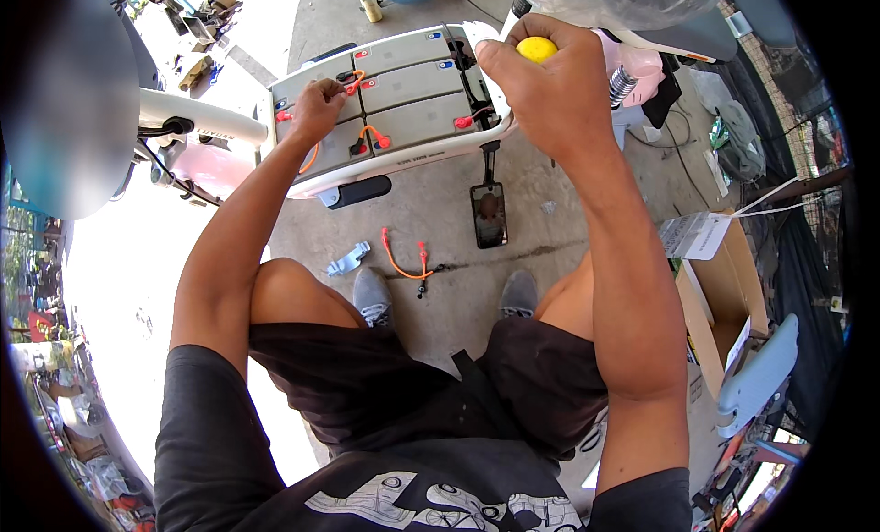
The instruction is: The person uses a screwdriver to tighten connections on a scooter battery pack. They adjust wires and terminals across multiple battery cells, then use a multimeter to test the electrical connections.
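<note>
Black short-sleeved T-shirt (215,431) with pale vehicle drawings (371,502) — dark shorts (367,372) — grey shoes (370,292) with pale laces (374,313)

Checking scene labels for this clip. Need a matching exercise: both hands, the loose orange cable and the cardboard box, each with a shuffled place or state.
Things
1. Right hand
2. Loose orange cable
3. Left hand
4. Cardboard box

Places and states
A. Above the grey blocks
B. Brown, with its inside showing
C. Closed around a yellow round-ended thing
D. On the floor, near the grey shoes

Pairs: 1-C, 2-D, 3-A, 4-B
</note>
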Motion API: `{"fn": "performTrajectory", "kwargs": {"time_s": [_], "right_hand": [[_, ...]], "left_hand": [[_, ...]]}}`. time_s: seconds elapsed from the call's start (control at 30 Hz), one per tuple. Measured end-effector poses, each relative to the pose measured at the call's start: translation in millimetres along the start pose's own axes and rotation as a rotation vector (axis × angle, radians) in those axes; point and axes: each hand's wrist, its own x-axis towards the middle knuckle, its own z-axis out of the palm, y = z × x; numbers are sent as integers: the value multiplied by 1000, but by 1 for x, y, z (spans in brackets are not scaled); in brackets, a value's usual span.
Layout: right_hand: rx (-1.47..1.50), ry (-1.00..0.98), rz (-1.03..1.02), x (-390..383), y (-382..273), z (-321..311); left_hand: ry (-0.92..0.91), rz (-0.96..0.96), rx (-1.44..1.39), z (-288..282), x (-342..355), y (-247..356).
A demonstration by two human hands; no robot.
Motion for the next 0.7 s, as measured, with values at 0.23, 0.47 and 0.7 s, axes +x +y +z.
{"fn": "performTrajectory", "kwargs": {"time_s": [0.23,0.47,0.7], "right_hand": [[-38,-5,-30,3,4,3],[-53,-8,-50,4,7,7],[-72,-36,-35,4,6,8]], "left_hand": [[11,92,98,2,-19,20],[-15,169,81,2,-26,17],[-7,207,85,1,-28,14]]}}
